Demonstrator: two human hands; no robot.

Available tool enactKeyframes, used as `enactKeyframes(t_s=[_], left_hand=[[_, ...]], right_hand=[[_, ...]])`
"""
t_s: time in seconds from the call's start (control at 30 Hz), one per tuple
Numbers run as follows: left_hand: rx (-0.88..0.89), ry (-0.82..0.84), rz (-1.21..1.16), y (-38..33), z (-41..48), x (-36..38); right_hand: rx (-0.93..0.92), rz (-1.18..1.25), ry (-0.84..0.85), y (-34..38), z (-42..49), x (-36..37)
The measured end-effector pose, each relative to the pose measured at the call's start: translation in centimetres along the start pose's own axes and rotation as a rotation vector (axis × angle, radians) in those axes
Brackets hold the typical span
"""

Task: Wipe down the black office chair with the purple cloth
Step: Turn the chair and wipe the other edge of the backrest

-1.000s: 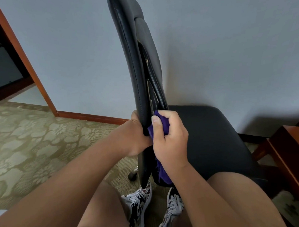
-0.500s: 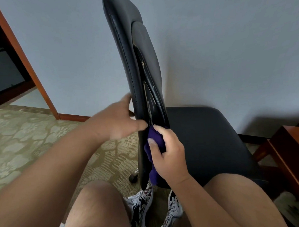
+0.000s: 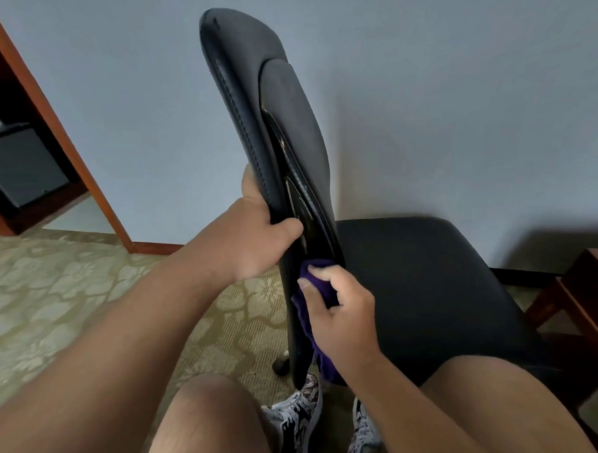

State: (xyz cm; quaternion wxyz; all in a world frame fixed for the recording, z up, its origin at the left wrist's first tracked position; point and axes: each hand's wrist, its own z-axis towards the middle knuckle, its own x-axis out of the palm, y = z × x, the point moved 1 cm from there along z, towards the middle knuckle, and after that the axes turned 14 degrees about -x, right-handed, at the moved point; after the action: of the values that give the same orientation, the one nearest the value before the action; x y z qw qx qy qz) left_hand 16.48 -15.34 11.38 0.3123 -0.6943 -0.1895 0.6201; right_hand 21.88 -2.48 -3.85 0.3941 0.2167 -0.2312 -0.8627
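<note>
The black office chair (image 3: 430, 289) stands side-on before me, its tall backrest (image 3: 251, 108) seen edge-on and its seat stretching to the right. My left hand (image 3: 257, 235) grips the backrest's edge about halfway up, thumb across the near face and fingers wrapped behind. Just below it, my right hand (image 3: 339, 313) holds the purple cloth (image 3: 306, 315) bunched against the lower part of the backrest. Part of the cloth hangs down under my palm.
A grey wall is close behind the chair. A wooden door frame (image 3: 57, 134) leans at the left, with patterned carpet (image 3: 54, 305) below. A dark wooden table (image 3: 588, 302) sits at the right edge. My knees and sneakers (image 3: 299, 421) are under the chair; a caster (image 3: 281, 365) shows nearby.
My left hand let go low on the backrest, moved up, and now grips the edge higher. My right hand with the cloth slid slightly down the backrest. The camera view tilted up.
</note>
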Motion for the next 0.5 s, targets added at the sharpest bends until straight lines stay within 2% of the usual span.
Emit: enactKeyframes(t_s=[0.17, 0.3, 0.43, 0.5], left_hand=[[-0.002, 0.015, -0.014, 0.2, 0.4, -0.1], [0.013, 0.015, 0.012, 0.3, 0.7, -0.2], [0.013, 0.048, 0.042, 0.4, 0.7, -0.4], [-0.016, 0.068, 0.081, 0.5, 1.0, -0.4]], right_hand=[[0.178, 0.143, 0.019, 2.6, 0.8, -0.1], [0.090, 0.108, 0.089, 2.6, 2.1, -1.1], [-0.075, -0.061, -0.017, 1.2, 2.1, -0.6], [-0.066, -0.104, -0.077, 1.2, 1.6, 0.4]])
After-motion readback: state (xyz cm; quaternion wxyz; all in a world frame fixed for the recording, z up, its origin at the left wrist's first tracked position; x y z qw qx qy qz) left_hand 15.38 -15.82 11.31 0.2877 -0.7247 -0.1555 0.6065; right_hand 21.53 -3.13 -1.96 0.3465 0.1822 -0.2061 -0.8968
